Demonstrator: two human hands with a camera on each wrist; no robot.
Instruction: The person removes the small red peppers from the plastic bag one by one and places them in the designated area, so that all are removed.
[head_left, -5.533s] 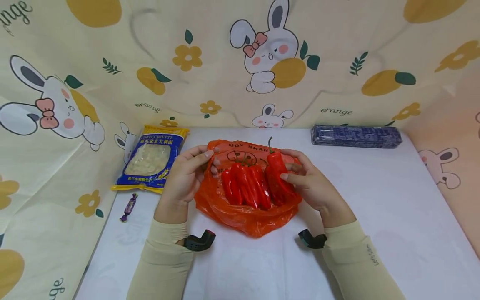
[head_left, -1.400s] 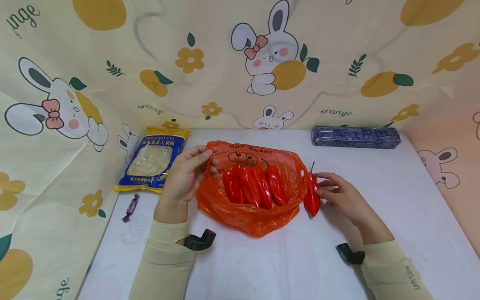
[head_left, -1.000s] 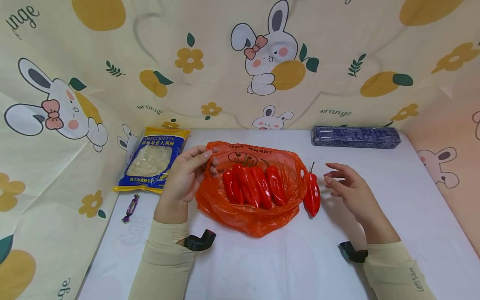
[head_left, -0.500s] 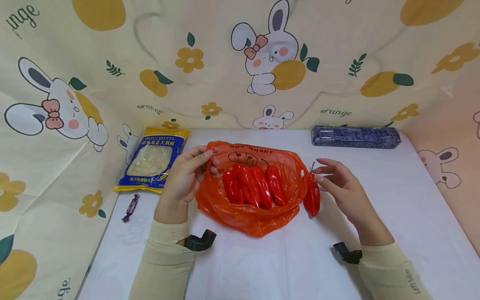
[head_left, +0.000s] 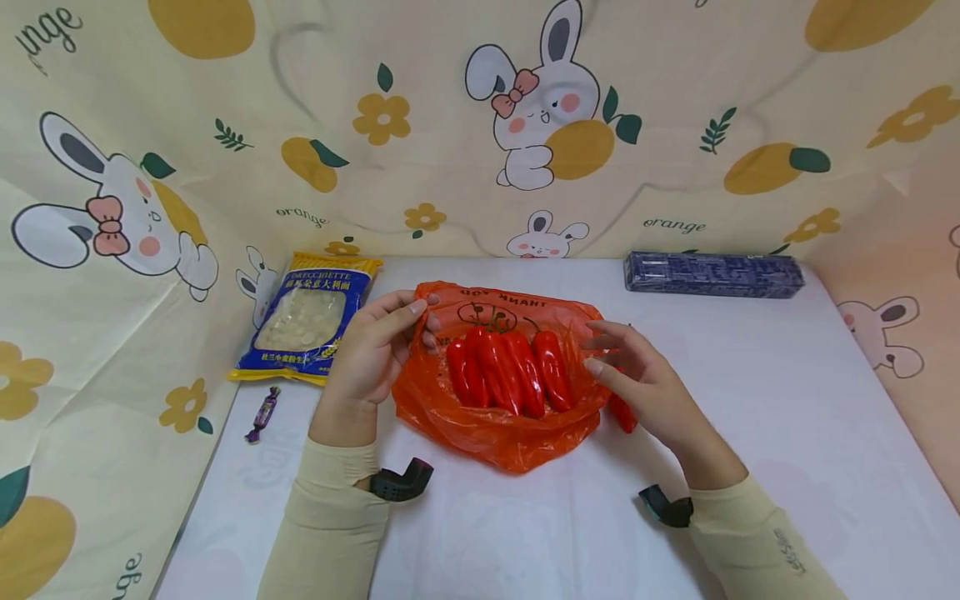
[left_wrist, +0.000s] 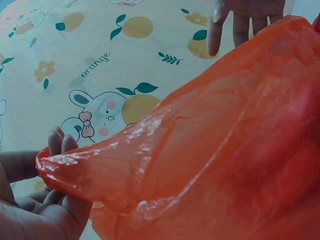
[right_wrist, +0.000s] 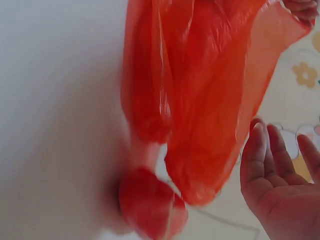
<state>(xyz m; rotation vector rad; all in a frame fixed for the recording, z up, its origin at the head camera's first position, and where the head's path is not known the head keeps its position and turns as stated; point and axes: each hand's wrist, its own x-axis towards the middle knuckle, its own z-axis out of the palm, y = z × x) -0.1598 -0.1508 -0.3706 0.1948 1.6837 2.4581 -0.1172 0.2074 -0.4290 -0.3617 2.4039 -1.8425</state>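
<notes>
On white table (head_left: 757,417): pinching bag (head_left: 495,442) with left fingers (head_left: 396,322), holding right fingers (head_left: 613,377) spread; could spill peppers (head_left: 497,368) between them if tugged.

Orecchiette bag (head_left: 303,321) is resting on white table (head_left: 795,400). Purple candy (head_left: 262,414) is lying just in front of it, dark blue box (head_left: 712,275) is sitting well right of it, bunny-print backdrop (head_left: 442,83) is hanging behind.

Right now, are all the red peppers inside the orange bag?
No, one red pepper lies outside the orange bag, partly hidden by the right hand.
</notes>
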